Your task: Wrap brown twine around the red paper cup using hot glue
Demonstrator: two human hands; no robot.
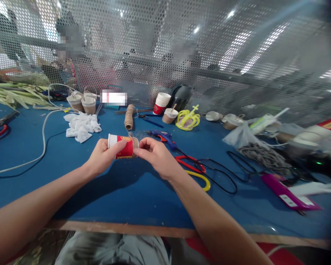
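My left hand [105,155] is wrapped round a red and white paper cup [113,141] that lies on its side in the air above the table. Brown twine [135,144] winds round the base end of the cup. At that end, my right hand [154,154] has its thumb and fingers pinched against the twine. Just beyond the cup stands a spool of twine [129,117], and a strand seems to run from it toward the cup. A blue glue gun [162,137] lies a little past my right hand.
Red and yellow scissor handles [200,176] and a black cable [223,184] lie right of my forearm. White crumpled gloves [82,126], twine-wrapped cups [89,105], a yellow crown [187,119] and stacked cups [162,103] stand farther back. A perforated metal screen [143,48] rises behind the blue table [121,198].
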